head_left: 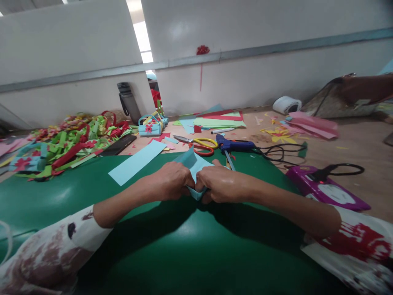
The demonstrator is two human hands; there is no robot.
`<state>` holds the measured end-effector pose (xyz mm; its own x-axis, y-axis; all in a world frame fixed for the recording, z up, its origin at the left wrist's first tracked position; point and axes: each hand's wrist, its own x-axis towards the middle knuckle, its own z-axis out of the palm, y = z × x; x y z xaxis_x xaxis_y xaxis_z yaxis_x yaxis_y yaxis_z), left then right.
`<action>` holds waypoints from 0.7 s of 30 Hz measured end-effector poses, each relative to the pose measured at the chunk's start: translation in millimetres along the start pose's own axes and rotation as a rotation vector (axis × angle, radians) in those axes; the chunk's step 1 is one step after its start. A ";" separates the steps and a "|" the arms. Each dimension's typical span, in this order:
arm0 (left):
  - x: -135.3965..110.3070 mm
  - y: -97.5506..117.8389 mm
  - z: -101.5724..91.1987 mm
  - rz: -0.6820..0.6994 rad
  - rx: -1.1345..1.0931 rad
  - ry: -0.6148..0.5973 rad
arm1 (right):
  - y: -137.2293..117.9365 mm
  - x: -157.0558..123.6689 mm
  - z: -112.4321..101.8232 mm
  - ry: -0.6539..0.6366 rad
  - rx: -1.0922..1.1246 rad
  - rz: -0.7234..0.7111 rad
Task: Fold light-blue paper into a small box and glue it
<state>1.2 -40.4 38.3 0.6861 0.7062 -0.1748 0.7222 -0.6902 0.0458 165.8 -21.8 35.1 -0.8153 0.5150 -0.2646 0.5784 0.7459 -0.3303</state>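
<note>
Both of my hands meet over the green mat, gripping one sheet of light blue paper that is bent up along its edges. My left hand is closed on the paper's left side, and my right hand is closed on its right side. A folded lower edge shows between the knuckles; the fingertips are mostly hidden. To the left lies a flat light blue paper strip. Just beyond my hands are scissors with yellow and red handles and a blue glue gun.
A purple power socket with a plugged cable sits at right. Coloured paper sheets lie at the back. A pile of paper baskets, a phone, a bottle and a small blue paper basket stand left. A bag rests far right.
</note>
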 end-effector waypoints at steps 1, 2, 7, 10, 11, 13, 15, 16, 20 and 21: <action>-0.2 -0.2 0.7 0.000 -0.004 0.002 | -0.5 -0.3 0.3 0.005 0.007 0.005; -0.4 -0.4 1.3 -0.001 -0.008 0.002 | -1.0 -0.3 0.5 0.009 0.012 0.008; -1.1 0.2 3.1 -0.006 -0.023 0.001 | -2.8 1.5 0.4 0.015 0.008 0.032; -1.5 1.0 3.0 -0.013 -0.025 -0.005 | -3.3 2.3 0.1 0.015 0.007 0.044; -1.7 1.2 2.8 -0.016 -0.024 -0.008 | -3.4 2.3 0.1 0.014 0.008 0.045; -2.1 1.3 2.3 -0.017 -0.025 -0.013 | -3.4 1.9 0.2 0.013 0.010 0.044; -2.3 1.2 1.6 -0.012 -0.027 -0.020 | -3.4 1.3 0.3 0.011 0.011 0.045; -2.4 1.2 1.1 -0.008 -0.027 -0.023 | -3.5 1.0 0.4 0.010 0.011 0.046; -2.5 1.7 -1.1 0.004 -0.029 -0.034 | -3.6 0.9 0.4 0.004 0.010 0.045; -2.5 1.8 -1.6 0.006 -0.027 -0.035 | -3.7 1.2 0.5 0.001 0.010 0.044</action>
<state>0.9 -43.2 40.4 0.6871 0.6960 -0.2086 0.7207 -0.6893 0.0738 162.7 -24.1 35.6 -0.7893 0.5474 -0.2782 0.6137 0.7183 -0.3278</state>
